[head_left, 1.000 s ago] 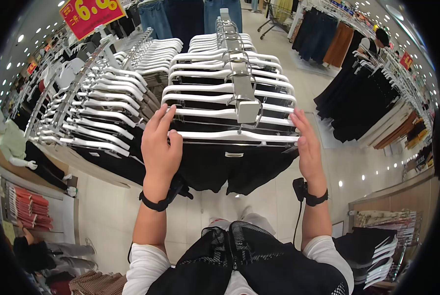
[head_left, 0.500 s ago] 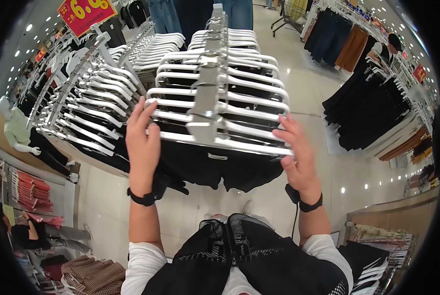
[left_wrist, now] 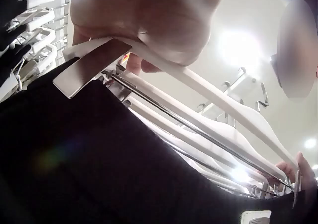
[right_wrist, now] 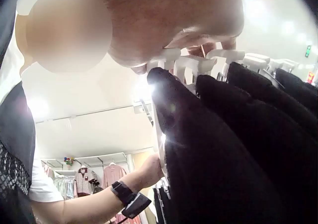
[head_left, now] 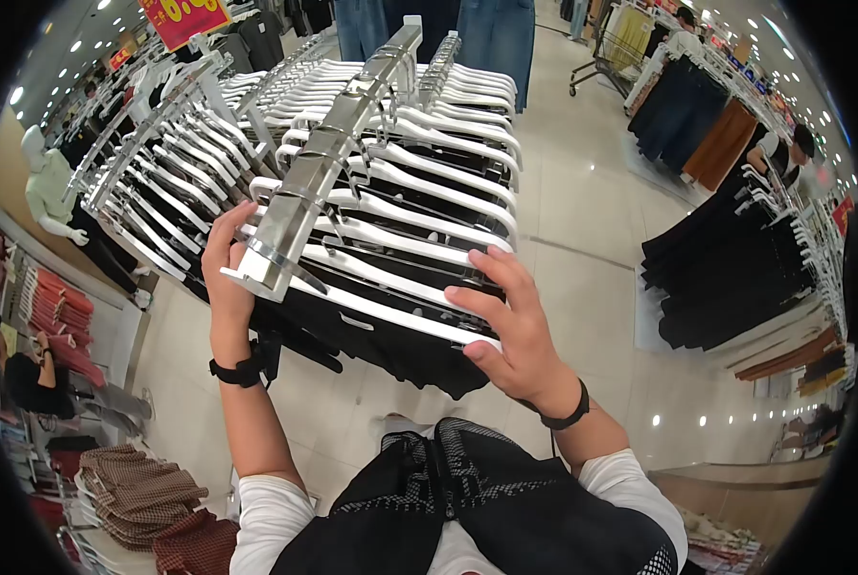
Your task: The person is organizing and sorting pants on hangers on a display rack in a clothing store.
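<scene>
White hangers (head_left: 390, 310) bearing black garments (head_left: 405, 356) hang in a row from a metal rail (head_left: 304, 187). My left hand (head_left: 228, 287) is at the left ends of the front hangers, beside the rail's tip, its fingers partly behind them. At their right ends, my right hand (head_left: 520, 340) touches several hangers with spread, slightly bent fingers and the thumb by the front one. The left wrist view has my left hand (left_wrist: 144, 22) over a white hanger (left_wrist: 213, 92); in the right wrist view, my right hand (right_wrist: 174, 22) lies over hanger ends (right_wrist: 194, 65).
More white hangers (head_left: 151, 196) fill a rack on the left, near a mannequin (head_left: 50, 192). Dark skirts (head_left: 711, 273) hang on a rack at the right, with a person (head_left: 783, 153) behind it. Tiled floor (head_left: 582, 278) lies between the racks, and a cart (head_left: 601, 62) stands farther back.
The rail and hangers now slant in the head view, the rail's near end farther left. My left hand is farther left; my right hand is lower and more to the left, its fingers more spread.
</scene>
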Demonstrator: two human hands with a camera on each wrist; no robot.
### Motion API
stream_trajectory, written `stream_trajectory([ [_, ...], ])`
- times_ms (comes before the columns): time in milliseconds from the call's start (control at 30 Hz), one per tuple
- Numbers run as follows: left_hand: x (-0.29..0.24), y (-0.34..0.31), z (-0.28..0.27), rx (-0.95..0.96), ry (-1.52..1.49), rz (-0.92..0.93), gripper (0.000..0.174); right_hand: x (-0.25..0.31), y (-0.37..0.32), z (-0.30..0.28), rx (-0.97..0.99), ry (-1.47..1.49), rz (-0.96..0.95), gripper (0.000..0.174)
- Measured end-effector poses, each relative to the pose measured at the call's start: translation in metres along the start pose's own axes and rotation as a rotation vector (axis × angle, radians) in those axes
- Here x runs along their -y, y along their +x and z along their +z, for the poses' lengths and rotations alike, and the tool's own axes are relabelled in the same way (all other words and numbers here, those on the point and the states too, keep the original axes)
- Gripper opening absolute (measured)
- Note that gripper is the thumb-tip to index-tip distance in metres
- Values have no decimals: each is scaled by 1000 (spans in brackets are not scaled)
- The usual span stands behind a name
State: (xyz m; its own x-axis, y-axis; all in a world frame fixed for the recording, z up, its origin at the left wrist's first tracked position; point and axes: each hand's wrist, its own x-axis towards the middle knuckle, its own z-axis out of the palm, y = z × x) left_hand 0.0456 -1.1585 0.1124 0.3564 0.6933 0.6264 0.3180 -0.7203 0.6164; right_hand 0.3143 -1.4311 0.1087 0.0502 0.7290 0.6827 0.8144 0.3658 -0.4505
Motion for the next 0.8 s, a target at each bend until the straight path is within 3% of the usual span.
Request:
stream_trajectory([
  [300,1,-9,4,-32,-24,-28,58,-10,2,6,-3,179,48,44],
  [800,21,-11,-1,-44,-109,-66,64,-17,2,9,23,196,79,45],
])
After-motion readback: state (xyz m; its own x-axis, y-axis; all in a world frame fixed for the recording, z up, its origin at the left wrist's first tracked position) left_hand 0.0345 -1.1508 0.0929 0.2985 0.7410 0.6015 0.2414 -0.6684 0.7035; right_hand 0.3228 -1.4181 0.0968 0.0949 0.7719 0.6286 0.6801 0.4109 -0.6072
